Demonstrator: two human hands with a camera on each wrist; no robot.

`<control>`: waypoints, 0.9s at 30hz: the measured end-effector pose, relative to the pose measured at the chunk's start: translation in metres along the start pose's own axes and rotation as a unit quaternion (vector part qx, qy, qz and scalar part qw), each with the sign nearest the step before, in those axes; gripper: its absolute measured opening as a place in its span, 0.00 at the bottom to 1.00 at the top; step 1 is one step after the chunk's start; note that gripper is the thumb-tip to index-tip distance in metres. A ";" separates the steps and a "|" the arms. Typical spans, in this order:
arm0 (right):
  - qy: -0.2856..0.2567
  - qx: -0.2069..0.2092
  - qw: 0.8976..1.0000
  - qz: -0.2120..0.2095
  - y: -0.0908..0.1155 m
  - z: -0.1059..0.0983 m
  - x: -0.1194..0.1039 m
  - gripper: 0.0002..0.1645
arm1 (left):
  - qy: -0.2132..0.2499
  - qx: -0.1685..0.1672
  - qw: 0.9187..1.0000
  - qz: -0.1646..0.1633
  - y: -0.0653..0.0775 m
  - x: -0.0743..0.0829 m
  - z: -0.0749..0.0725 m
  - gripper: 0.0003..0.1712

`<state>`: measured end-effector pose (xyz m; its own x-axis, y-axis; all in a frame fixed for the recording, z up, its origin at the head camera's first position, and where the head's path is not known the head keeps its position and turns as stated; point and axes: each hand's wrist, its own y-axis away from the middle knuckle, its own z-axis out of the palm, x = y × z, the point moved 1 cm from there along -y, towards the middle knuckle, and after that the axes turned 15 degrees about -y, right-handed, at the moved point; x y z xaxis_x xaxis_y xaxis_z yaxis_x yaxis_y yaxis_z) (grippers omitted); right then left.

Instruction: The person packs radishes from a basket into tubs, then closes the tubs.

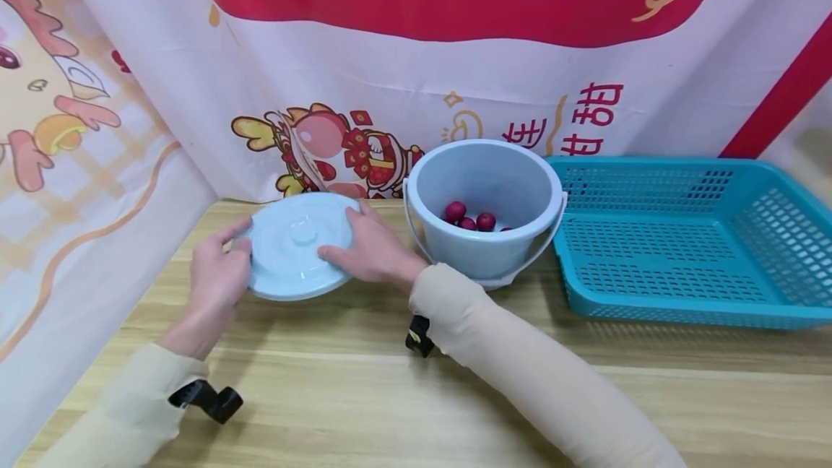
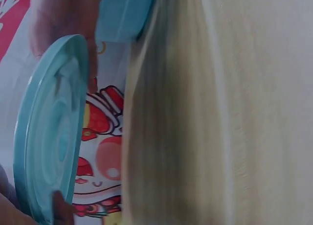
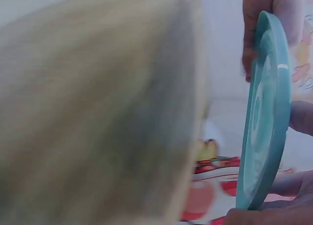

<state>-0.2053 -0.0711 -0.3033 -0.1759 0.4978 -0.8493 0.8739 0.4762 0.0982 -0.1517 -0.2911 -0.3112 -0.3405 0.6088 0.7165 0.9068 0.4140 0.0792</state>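
Both hands hold a round light-blue lid [image 1: 286,258] above the wooden table, its knobbed face up. My left hand [image 1: 219,266] grips the lid's left edge, and my right hand [image 1: 373,248] grips its right side, thumb on top. In the left wrist view the lid [image 2: 51,132] appears nearly edge-on, clear of the tabletop. The right wrist view shows the lid [image 3: 266,112] with fingers of both hands at its rim. Just right of my right hand stands a pale blue bucket [image 1: 481,255] with its handle down. Several dark red round fruits [image 1: 485,222] lie inside it.
A teal perforated plastic basket [image 1: 669,309] sits at the right, close to the bucket. Behind the table hangs a printed white and red cloth [image 1: 390,71], which continues along the left side. The wooden tabletop [image 1: 364,396] extends toward the front.
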 end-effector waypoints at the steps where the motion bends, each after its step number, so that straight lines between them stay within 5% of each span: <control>1: 0.006 0.003 1.000 -0.007 0.001 -0.003 -0.006 0.54 | -0.029 0.004 0.999 0.015 0.000 0.004 -0.002 0.32; 6: 0.059 0.019 0.998 -0.031 0.006 -0.019 -0.036 0.56 | -0.109 0.015 0.990 0.086 0.000 0.026 -0.012 0.38; 14: 0.113 0.034 0.992 -0.044 0.014 -0.057 -0.059 0.56 | -0.105 0.018 0.987 0.118 0.001 0.063 -0.020 0.40; 21: 0.121 0.047 0.991 -0.035 0.031 -0.105 -0.052 0.54 | -0.078 -0.004 0.985 0.156 0.008 0.107 0.001 0.38; 27: 0.132 0.052 0.990 -0.005 0.052 -0.151 -0.032 0.54 | -0.102 -0.036 0.976 0.189 0.018 0.143 0.031 0.38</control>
<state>-0.2227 0.0470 -0.1930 -0.2841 0.6721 -0.6838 0.9115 0.4105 0.0248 -0.1919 -0.1753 -0.2289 -0.0131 0.8343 0.5512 0.9899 0.0888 -0.1108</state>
